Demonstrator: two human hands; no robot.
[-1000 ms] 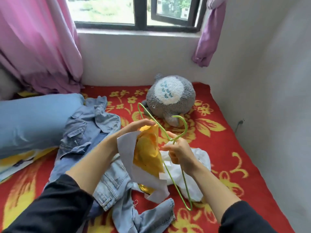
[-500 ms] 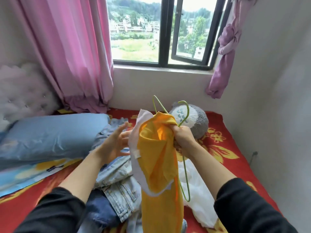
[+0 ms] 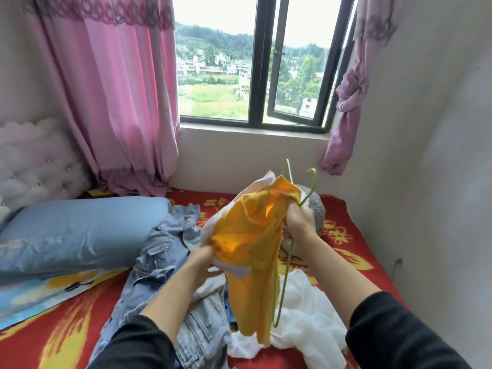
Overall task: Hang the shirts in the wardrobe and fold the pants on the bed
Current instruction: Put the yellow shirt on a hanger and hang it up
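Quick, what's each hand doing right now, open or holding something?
Left hand: fingers closed on the yellow shirt.
Right hand: fingers closed on the shirt and the green hanger.

Person wearing a black long-sleeved top, plain matte fabric, left sleeve [image 3: 133, 344] showing below and left of the yellow shirt [image 3: 247, 235], right sleeve [image 3: 394, 334] showing below and right of it, both sleeves ending partway up the forearms, left hand [image 3: 201, 258] and right hand [image 3: 299, 222] showing bare.
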